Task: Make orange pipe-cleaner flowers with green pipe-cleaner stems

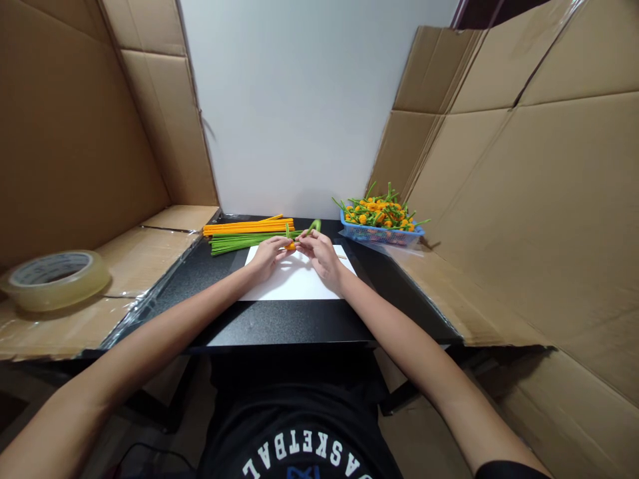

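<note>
Roughly mid-batch, I'd judge. Left hand [269, 256] pinches an orange piece [290, 246] over the paper [294, 286]; right hand [322, 254] pinches the bent green stem [315, 225] beside it. This one looks unfinished. Basket [379, 234] heaped with similar pieces [382, 211]; orange sticks [244, 228] and green sticks [239, 244] left over.

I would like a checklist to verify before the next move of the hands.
1. Orange piece held: ok, pinched by the left hand.
2. Right hand gripping the curved green stem: cannot tell, contact hidden.
3. White sheet under the hands: ok.
4. Orange strips and green strips nearby: ok, beyond the left hand.
5. Room in the blue basket: not ok, heaped above its rim.
6. Tape roll clear of the hands: ok, far left.
</note>
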`<control>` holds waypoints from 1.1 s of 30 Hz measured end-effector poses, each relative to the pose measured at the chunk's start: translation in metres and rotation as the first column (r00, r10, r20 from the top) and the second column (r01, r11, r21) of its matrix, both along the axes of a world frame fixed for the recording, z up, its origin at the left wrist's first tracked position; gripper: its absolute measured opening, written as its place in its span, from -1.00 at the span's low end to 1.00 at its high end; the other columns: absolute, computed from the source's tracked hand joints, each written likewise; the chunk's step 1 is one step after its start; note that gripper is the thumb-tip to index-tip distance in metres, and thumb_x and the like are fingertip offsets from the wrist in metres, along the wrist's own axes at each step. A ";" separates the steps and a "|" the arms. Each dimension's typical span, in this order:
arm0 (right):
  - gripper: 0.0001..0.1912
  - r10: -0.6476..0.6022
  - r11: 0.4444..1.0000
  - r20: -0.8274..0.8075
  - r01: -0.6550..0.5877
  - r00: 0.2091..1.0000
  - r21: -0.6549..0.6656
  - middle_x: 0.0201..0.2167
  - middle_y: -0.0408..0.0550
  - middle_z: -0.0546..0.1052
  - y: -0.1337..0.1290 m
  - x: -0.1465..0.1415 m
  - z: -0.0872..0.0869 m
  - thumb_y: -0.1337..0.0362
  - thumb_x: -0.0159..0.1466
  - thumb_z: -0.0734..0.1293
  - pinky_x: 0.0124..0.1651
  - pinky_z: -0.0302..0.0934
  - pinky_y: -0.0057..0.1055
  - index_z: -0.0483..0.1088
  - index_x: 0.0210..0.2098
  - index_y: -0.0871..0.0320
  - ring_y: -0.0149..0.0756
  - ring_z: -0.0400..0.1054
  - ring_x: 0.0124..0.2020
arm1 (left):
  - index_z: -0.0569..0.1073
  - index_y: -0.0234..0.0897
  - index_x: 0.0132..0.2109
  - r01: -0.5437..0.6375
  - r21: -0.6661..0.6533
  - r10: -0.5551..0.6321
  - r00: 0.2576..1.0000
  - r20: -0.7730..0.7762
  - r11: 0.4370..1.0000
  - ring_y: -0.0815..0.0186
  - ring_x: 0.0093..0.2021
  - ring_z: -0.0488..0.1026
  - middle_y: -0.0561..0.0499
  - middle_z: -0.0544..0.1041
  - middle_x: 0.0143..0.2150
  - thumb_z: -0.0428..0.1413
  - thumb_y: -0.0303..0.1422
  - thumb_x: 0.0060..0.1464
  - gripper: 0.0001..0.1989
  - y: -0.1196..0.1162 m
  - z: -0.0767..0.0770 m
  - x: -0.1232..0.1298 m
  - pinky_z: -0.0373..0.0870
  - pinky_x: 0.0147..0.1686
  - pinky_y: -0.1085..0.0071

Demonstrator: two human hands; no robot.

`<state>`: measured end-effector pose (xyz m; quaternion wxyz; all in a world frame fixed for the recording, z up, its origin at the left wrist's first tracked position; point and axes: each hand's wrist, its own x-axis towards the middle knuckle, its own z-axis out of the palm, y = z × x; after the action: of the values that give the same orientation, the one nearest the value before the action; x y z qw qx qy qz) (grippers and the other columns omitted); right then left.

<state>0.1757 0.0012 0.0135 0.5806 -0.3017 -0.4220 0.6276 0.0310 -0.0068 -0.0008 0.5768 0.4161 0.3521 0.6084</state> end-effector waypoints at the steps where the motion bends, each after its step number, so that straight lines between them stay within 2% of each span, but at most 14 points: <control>1: -0.87 0.009 0.999 0.046 -0.011 0.999 0.048 -0.46 -0.18 0.57 0.001 0.000 0.000 0.45 0.04 0.47 -0.22 0.39 -0.50 0.47 -0.44 0.16 -0.47 0.45 -0.43 | 0.56 -0.34 -0.42 -0.012 0.002 0.012 1.000 -0.021 1.000 0.30 -0.23 0.51 -0.05 0.57 -0.32 0.39 -0.38 -0.26 -0.80 0.000 -0.001 0.000 0.49 -0.01 0.30; 3: -0.88 0.028 0.994 0.106 -0.038 0.994 0.100 -0.42 -0.14 0.60 0.001 0.001 0.001 0.38 0.07 0.49 -0.18 0.40 -0.47 0.55 -0.36 0.17 -0.44 0.47 -0.39 | 0.57 -0.34 -0.41 -0.037 0.020 0.038 0.997 -0.063 0.999 0.28 -0.24 0.52 -0.06 0.59 -0.33 0.44 -0.33 -0.31 -0.72 0.001 -0.002 -0.001 0.48 -0.01 0.26; 5: -0.88 0.066 0.992 0.124 -0.079 0.990 0.097 -0.37 -0.09 0.64 0.002 0.001 0.003 0.34 0.10 0.50 -0.13 0.40 -0.45 0.59 -0.32 0.17 -0.41 0.49 -0.35 | 0.58 -0.34 -0.39 -0.049 0.044 0.053 0.993 -0.103 0.998 0.24 -0.22 0.55 -0.09 0.62 -0.31 0.48 -0.27 -0.36 -0.64 0.001 -0.003 -0.002 0.47 0.01 0.21; 9: -0.94 0.067 0.996 0.122 -0.073 0.990 0.043 -0.36 -0.06 0.65 0.003 0.005 0.004 0.38 0.08 0.53 -0.07 0.41 -0.44 0.60 -0.43 0.17 -0.39 0.50 -0.31 | 0.64 -0.36 -0.33 -0.021 0.075 0.031 0.990 -0.135 0.997 0.15 -0.16 0.58 -0.15 0.65 -0.27 0.49 -0.16 -0.39 -0.54 0.001 -0.001 -0.006 0.44 0.07 0.17; 14: -0.76 0.084 0.995 0.168 -0.092 0.982 0.043 -0.33 -0.03 0.65 0.007 0.011 0.004 0.30 -0.06 0.63 -0.03 0.39 -0.38 0.60 -0.40 0.17 -0.34 0.52 -0.25 | 0.67 -0.37 -0.23 0.060 0.164 -0.034 0.987 -0.156 0.985 0.12 -0.14 0.61 -0.18 0.68 -0.21 0.49 -0.17 -0.35 -0.50 0.004 -0.002 -0.007 0.45 0.09 0.17; 18: -0.57 0.032 0.988 0.268 -0.070 0.963 0.134 -0.44 -0.06 0.61 0.010 0.012 0.001 0.11 -0.19 0.67 -0.14 0.35 -0.34 0.59 -0.40 0.19 -0.34 0.47 -0.35 | 0.67 -0.38 -0.24 -0.007 0.207 0.044 0.984 -0.171 0.978 0.10 -0.17 0.62 -0.17 0.68 -0.24 0.50 -0.17 -0.35 -0.51 0.003 -0.001 -0.006 0.48 0.07 0.13; 22: -0.49 -0.012 0.981 0.345 -0.056 0.939 0.188 -0.52 -0.10 0.56 0.010 0.012 0.003 -0.01 -0.24 0.66 -0.24 0.30 -0.36 0.57 -0.42 0.19 -0.37 0.40 -0.43 | 0.66 -0.39 -0.27 -0.051 0.217 0.091 0.980 -0.178 0.975 0.07 -0.22 0.63 -0.16 0.67 -0.29 0.51 -0.20 -0.41 -0.50 -0.001 0.002 -0.005 0.50 0.04 0.08; 28: -0.47 -0.040 0.982 0.366 -0.031 0.930 0.187 -0.56 -0.12 0.52 0.009 0.013 0.005 -0.04 -0.28 0.66 -0.34 0.27 -0.42 0.53 -0.47 0.19 -0.41 0.35 -0.49 | 0.66 -0.37 -0.26 -0.027 0.227 0.067 0.983 -0.170 0.973 0.07 -0.19 0.63 -0.18 0.67 -0.26 0.50 -0.21 -0.34 -0.54 0.001 0.000 -0.003 0.49 0.06 0.08; 33: -0.48 -0.065 0.981 0.396 -0.013 0.916 0.192 -0.55 -0.10 0.54 0.011 0.014 0.003 -0.03 -0.23 0.65 -0.38 0.31 -0.42 0.52 -0.45 0.19 -0.42 0.37 -0.53 | 0.66 -0.33 -0.23 -0.080 0.242 0.143 0.957 -0.252 0.967 0.03 -0.11 0.61 -0.17 0.67 -0.20 0.49 -0.22 -0.32 -0.55 0.005 -0.004 -0.004 0.47 0.08 0.07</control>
<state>0.1899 0.0119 0.0164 0.5166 -0.3723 -0.5859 0.5013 0.0265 -0.0022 -0.0050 0.4367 0.5375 0.3769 0.6151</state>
